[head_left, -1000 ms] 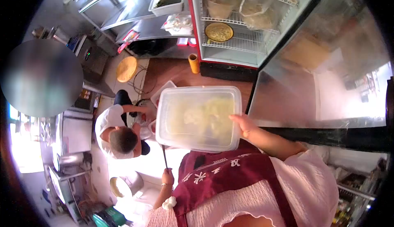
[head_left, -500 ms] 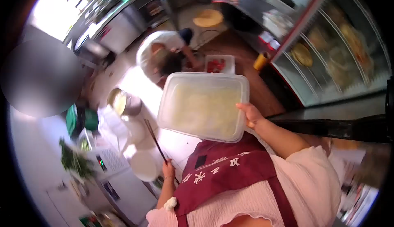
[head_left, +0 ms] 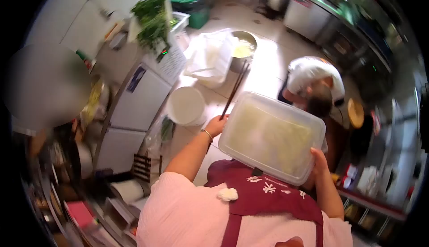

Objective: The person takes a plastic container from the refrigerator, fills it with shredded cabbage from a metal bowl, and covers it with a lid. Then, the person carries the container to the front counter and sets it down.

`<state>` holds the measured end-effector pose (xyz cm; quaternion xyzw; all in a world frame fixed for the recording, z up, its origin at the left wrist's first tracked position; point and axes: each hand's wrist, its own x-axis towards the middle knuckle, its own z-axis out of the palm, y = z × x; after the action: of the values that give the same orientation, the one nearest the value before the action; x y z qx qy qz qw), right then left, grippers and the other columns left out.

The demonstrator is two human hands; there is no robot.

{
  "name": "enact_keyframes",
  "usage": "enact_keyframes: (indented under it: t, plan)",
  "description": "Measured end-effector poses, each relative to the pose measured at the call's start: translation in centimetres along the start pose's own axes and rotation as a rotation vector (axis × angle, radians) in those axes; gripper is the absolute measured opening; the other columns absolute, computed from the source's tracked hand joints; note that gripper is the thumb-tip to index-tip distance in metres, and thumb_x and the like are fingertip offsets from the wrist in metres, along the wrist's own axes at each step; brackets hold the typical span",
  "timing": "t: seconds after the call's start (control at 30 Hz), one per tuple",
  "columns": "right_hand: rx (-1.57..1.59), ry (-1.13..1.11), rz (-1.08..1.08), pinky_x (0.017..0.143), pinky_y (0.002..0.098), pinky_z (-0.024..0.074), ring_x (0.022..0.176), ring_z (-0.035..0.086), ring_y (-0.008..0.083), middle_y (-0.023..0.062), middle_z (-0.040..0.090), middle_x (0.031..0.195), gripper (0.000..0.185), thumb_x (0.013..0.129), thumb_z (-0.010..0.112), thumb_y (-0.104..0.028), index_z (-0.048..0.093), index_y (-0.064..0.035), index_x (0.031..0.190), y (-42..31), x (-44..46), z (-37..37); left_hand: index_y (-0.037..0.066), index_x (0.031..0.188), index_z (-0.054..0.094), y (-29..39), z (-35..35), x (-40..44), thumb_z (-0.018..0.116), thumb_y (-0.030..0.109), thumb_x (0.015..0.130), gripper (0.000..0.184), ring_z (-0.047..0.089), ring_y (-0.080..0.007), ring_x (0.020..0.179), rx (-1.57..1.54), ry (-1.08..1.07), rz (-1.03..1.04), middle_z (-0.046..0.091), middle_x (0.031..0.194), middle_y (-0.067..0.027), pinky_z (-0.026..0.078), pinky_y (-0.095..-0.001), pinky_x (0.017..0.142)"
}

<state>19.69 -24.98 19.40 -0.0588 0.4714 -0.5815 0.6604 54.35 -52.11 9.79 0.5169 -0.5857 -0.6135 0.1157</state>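
Note:
A translucent plastic food container (head_left: 270, 135) with a lid is held out in front of the maroon apron (head_left: 268, 186). Pale yellowish contents show dimly through it. My right hand (head_left: 318, 161) grips its right edge, the thumb on top. In my left hand (head_left: 216, 126) is a pair of long dark chopsticks (head_left: 236, 86), pointing up and away. That hand is close to the container's left edge; whether it touches the container I cannot tell.
A crouching co-worker (head_left: 315, 84) is beyond the container. On the floor stand a white bucket (head_left: 185, 106), a metal pot (head_left: 245, 48), a white plastic tub (head_left: 212, 57) and a green bin (head_left: 192, 3). Leafy greens (head_left: 154, 21) lie on a white fridge (head_left: 138, 99) at left.
The view has swung left, so the co-worker now appears at the right and the fridge is nearer. My left hand with the chopsticks has come up beside the container.

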Motion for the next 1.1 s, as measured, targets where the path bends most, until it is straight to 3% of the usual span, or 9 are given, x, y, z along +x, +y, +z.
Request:
enact_keyframes:
  t: [0.13,0.2,0.3,0.33,0.47,0.57,0.63,0.73,1.1]
  plan:
    - [-0.102,-0.094,0.068,0.082,0.0362,0.0486,0.097,0.058,0.0239,0.0122,0.057,0.112,0.054,0.077,0.063,-0.023,0.045,0.0007,0.122,-0.4,5.4,2.0,0.004,0.117,0.057,-3.9,-3.0,-1.5,0.042,0.035,0.095,0.041,0.058,-0.0167,0.087,0.008,0.162,-0.012,0.065,0.096,-0.0097,0.045,-0.0303,0.079]
    - [-0.169,-0.144,0.098,0.081,0.0362,0.0488,0.097,0.059,0.0238,0.0123,0.057,0.11,0.052,0.077,0.063,-0.022,0.046,0.0014,0.121,-0.8,7.7,3.2,0.002,0.11,0.059,-4.5,-3.7,-3.3,0.04,0.034,0.094,0.041,0.061,-0.0277,0.095,-0.012,0.257,-0.066,0.065,0.101,-0.0161,0.045,-0.0353,0.082]
    - [-0.28,-0.186,0.155,0.079,0.0356,0.0493,0.094,0.06,0.0235,0.0121,0.059,0.107,0.05,0.078,0.061,-0.021,0.048,0.0029,0.119,-1.5,10.3,5.6,0.003,0.11,0.059,-11.0,-4.2,-4.8,0.039,0.037,0.094,0.042,0.062,-0.0277,0.092,-0.055,0.396,-0.009,0.066,0.098,-0.0149,0.045,-0.0356,0.081]
    - [-0.329,-0.173,0.186,0.078,0.0351,0.0495,0.092,0.06,0.0233,0.0119,0.059,0.105,0.048,0.079,0.06,-0.021,0.048,0.0037,0.118,-1.5,10.9,6.4,0.003,0.11,0.059,-6.4,-4.7,-8.8,0.04,0.037,0.094,0.043,0.062,-0.0265,0.091,0.059,0.403,-0.163,0.066,0.095,-0.0147,0.045,-0.0351,0.08]
    - [-0.428,-0.359,0.276,0.076,0.0347,0.05,0.087,0.061,0.023,0.0112,0.06,0.103,0.046,0.079,0.059,-0.02,0.049,0.0042,0.117,-1.6,15.2,10.0,-0.001,0.111,0.057,-8.3,-3.2,-16.0,0.043,0.037,0.093,0.045,0.058,-0.0212,0.089,-0.302,0.581,-0.283,0.063,0.104,-0.0086,0.045,-0.0315,0.074]
    - [-0.6,-0.417,0.38,0.073,0.0342,0.0504,0.084,0.061,0.0222,0.0109,0.06,0.1,0.043,0.08,0.058,-0.02,0.05,0.0033,0.115,0.2,17.5,13.5,0.001,0.113,0.058,-10.7,-1.5,-21.3,0.042,0.036,0.093,0.044,0.059,-0.0213,0.087,-0.19,0.904,-0.231,0.065,0.094,-0.0123,0.045,-0.0318,0.078]
    - [-0.63,-0.42,0.47,0.071,0.0334,0.0507,0.081,0.061,0.0211,0.0104,0.061,0.096,0.039,0.081,0.059,-0.021,0.052,0.0031,0.111,1.8,18.1,16.6,0.0,0.117,0.056,-10.3,-1.2,-25.0,0.042,0.033,0.093,0.043,0.058,-0.0218,0.095,-0.269,1.021,-0.382,0.063,0.102,-0.0136,0.043,-0.0299,0.083]
    - [-0.63,-0.581,0.49,0.068,0.0324,0.0509,0.08,0.061,0.0196,0.0098,0.061,0.092,0.037,0.081,0.06,-0.022,0.054,0.002,0.109,4.9,18.5,21.4,-0.002,0.118,0.055,-12.2,-0.9,-29.5,0.044,0.032,0.093,0.043,0.057,-0.0219,0.1,-0.336,1.266,-0.295,0.062,0.108,-0.0143,0.042,-0.0282,0.086]
    - [-0.775,-0.764,0.525,0.065,0.0314,0.0519,0.072,0.062,0.017,0.0081,0.063,0.088,0.026,0.081,0.06,-0.017,0.059,0.0002,0.1,14.2,19.0,41.2,-0.002,0.119,0.054,-17.1,-10.2,-38.7,0.047,0.031,0.093,0.043,0.057,-0.018,0.095,-0.544,1.54,-0.229,0.062,0.106,-0.0101,0.042,-0.0274,0.085]
